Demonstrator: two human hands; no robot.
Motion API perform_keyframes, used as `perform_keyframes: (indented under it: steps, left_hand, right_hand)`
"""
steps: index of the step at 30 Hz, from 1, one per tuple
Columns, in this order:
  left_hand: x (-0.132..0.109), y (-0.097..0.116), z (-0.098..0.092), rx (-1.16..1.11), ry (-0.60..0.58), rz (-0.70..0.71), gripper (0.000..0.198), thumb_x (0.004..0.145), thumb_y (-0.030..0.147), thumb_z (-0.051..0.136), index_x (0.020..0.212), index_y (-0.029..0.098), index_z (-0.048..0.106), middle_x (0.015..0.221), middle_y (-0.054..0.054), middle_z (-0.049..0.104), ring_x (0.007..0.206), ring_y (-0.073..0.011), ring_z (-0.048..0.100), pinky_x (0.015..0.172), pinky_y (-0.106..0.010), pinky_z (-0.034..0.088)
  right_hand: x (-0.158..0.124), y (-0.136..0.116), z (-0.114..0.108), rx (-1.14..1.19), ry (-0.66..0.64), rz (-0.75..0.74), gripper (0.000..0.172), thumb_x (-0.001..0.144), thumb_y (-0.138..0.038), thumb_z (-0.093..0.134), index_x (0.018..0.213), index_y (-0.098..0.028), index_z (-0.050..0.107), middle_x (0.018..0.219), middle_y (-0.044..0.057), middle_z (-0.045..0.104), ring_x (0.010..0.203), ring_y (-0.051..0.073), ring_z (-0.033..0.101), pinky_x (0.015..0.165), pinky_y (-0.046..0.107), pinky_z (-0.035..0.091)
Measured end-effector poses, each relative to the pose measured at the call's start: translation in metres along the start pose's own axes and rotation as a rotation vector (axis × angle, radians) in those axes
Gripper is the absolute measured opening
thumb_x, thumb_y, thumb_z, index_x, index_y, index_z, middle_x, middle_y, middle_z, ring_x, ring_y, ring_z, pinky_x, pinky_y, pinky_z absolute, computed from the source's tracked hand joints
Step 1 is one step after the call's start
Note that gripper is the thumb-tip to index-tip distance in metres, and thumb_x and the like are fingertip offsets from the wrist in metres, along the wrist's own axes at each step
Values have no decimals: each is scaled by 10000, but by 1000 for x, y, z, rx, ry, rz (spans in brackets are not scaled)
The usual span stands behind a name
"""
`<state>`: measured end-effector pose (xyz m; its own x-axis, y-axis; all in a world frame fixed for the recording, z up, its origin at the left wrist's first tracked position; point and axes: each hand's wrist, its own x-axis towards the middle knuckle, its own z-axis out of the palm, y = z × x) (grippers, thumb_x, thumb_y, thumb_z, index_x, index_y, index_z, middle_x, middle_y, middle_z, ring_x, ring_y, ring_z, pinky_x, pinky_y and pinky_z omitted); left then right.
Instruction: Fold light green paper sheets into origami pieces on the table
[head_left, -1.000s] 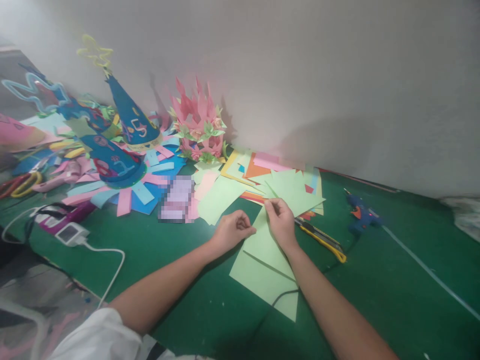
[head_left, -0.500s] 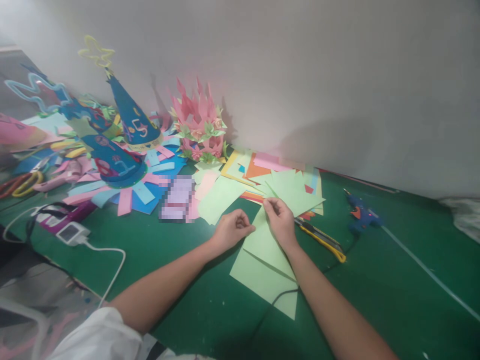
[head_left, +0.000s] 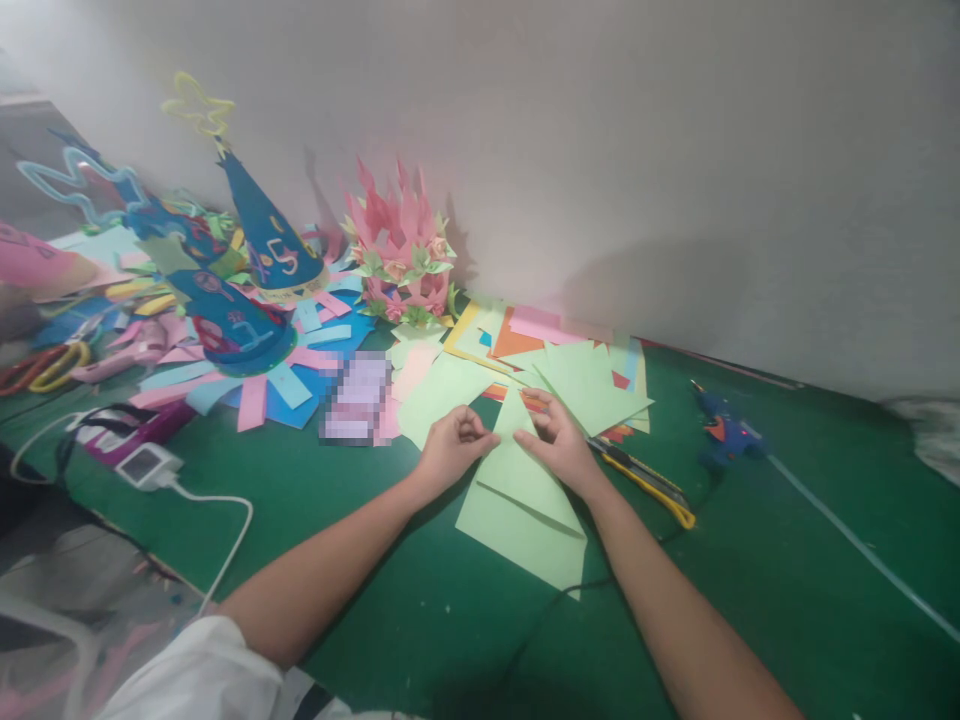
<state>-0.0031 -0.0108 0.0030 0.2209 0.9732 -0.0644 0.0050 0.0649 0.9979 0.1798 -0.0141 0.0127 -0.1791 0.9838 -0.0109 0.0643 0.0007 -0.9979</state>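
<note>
A light green paper sheet (head_left: 517, 500) lies on the green table (head_left: 360, 560), folded up into a point near its far end. My left hand (head_left: 448, 448) is curled, its fingertips pinching the paper's left folded edge. My right hand (head_left: 559, 445) rests on the right side of the fold, fingers bent and pressing the paper down. Both hands meet just below the paper's tip.
Loose coloured paper sheets (head_left: 577, 375) lie beyond the hands by the wall. A yellow utility knife (head_left: 645, 480) and blue glue gun (head_left: 724, 430) lie to the right. Blue party hats (head_left: 262, 240), a pink paper crown (head_left: 401, 250), scissors (head_left: 45, 365) and a white charger (head_left: 146, 465) lie left.
The paper has been turned and folded so that a point now stands up between the hands. Both hands moved a little forward and closer together.
</note>
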Motion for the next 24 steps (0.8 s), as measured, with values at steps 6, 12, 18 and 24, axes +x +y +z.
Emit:
perform_keyframes:
  steps: [6,12,18,24]
  left_hand:
    - [1,-3,-1,-9,-3,-2,337,668,347,722,716,167,442,616,41,556,547,-67,510,537,-178,373]
    - [0,-3,-2,8,1,-7,325,677,345,713,720,166,445,621,40,552,548,-68,509,532,-176,365]
    - [-1,1,-1,16,-4,-8,311,678,322,709,716,166,442,618,41,549,550,-70,513,533,-178,370]
    - [-1,3,-2,92,-24,42,171,718,262,674,751,153,547,679,17,601,610,-83,563,572,-185,417]
  right_hand:
    - [2,7,1,-61,29,-69,606,748,-370,678,1252,-238,370,747,0,651,690,183,613,626,315,498]
    - [1,7,2,-78,51,-88,582,744,-380,679,1224,-244,380,743,-4,639,660,177,603,596,302,486]
    - [2,7,2,-109,66,-96,580,740,-379,681,1220,-241,386,703,-21,614,620,168,585,570,293,474]
    - [2,10,3,-139,93,-104,570,738,-362,678,1213,-239,388,699,-25,609,609,159,576,578,287,467]
